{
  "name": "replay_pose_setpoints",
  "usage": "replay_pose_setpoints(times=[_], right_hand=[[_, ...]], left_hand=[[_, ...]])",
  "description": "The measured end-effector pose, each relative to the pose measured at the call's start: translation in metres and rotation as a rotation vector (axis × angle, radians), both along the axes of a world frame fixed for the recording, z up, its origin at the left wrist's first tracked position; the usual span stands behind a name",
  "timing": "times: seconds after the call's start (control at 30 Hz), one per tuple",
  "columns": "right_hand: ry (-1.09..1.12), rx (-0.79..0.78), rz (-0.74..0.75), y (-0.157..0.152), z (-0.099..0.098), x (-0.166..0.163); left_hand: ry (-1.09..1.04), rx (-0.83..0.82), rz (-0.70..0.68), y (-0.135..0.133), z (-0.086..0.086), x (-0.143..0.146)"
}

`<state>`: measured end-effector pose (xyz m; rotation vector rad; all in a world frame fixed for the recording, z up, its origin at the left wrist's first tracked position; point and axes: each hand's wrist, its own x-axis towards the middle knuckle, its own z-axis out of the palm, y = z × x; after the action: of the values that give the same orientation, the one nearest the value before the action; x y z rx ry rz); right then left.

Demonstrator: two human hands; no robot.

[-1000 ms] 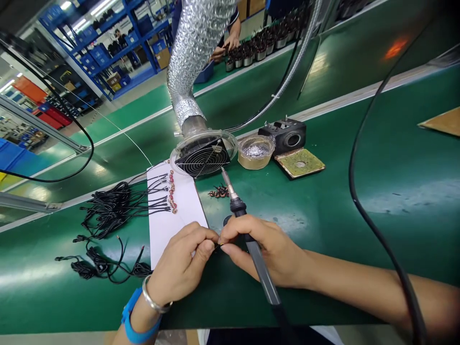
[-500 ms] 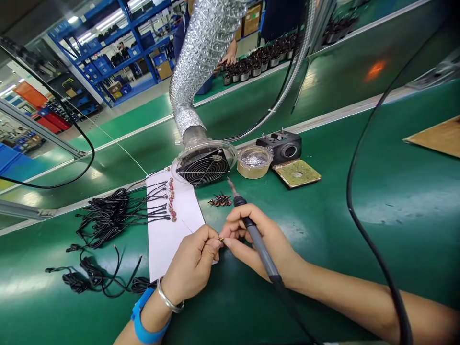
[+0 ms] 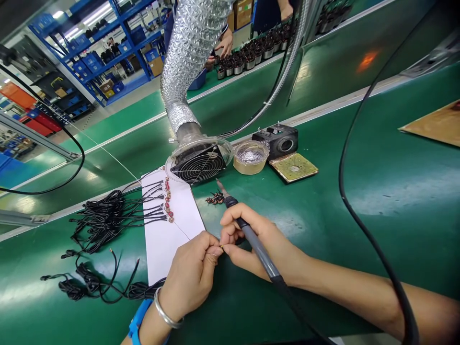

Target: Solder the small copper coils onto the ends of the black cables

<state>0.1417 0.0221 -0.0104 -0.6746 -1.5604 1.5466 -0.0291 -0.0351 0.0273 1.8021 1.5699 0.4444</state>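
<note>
My right hand is closed around a soldering iron, its tip pointing up and away. Its thumb and fingertips also pinch at a tiny yellow piece, perhaps a wire end. On the other side of that piece, my left hand is closed in a pinch, fingertips nearly touching the right ones. A thin silvery strand, which looks like solder wire, runs down to the left hand. Just beyond the iron's tip lies a small pile of dark and copper-coloured parts.
Black cables lie on the left, their ends across a white sheet beside small reddish parts. Behind are a fume extractor fan, a round tub, an iron stand and a yellowish sponge. Co-workers' hands show beyond.
The whole view has shifted slightly, so the bench things sit a little further left. Both hands keep their pinch. The far co-worker's hand has moved.
</note>
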Motion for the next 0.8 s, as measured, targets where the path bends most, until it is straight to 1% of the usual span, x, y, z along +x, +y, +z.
replay_pose_setpoints(times=[0.07, 0.13, 0.2, 0.27, 0.3, 0.33, 0.37, 0.43, 0.5, 0.57, 0.67, 0.8], right_hand=[[-0.067, 0.029, 0.020, 0.000, 0.002, 0.001], [-0.104, 0.078, -0.039, -0.003, 0.001, 0.000], [-0.105, 0.192, -0.175, -0.008, -0.002, -0.004], [-0.073, 0.367, -0.315, -0.014, -0.009, -0.010], [-0.061, 0.432, -0.370, -0.017, -0.012, -0.013], [-0.057, 0.464, -0.413, -0.019, -0.016, -0.015], [-0.064, 0.454, -0.439, -0.021, -0.018, -0.017], [-0.102, 0.328, -0.449, -0.024, -0.022, -0.018], [-0.118, 0.194, -0.409, -0.025, -0.022, -0.019], [-0.112, 0.129, -0.366, -0.027, -0.020, -0.018], [-0.115, 0.160, -0.345, -0.026, -0.015, -0.013], [-0.134, 0.293, -0.288, -0.017, -0.013, 0.001]], left_hand=[[0.087, 0.034, 0.002, -0.004, 0.003, 0.002], [0.093, 0.045, 0.044, -0.008, 0.004, 0.005], [-0.025, -0.004, 0.110, -0.011, 0.002, 0.008], [-0.234, -0.119, 0.177, -0.011, -0.002, 0.009], [-0.341, -0.176, 0.207, -0.011, -0.005, 0.010], [-0.430, -0.216, 0.234, -0.010, -0.008, 0.010], [-0.494, -0.238, 0.258, -0.009, -0.010, 0.011], [-0.547, -0.240, 0.298, -0.009, -0.014, 0.012], [-0.553, -0.240, 0.333, -0.009, -0.017, 0.013], [-0.552, -0.254, 0.354, -0.010, -0.018, 0.014], [-0.568, -0.244, 0.342, -0.009, -0.018, 0.013], [-0.619, -0.270, 0.260, 0.000, -0.015, 0.010]])
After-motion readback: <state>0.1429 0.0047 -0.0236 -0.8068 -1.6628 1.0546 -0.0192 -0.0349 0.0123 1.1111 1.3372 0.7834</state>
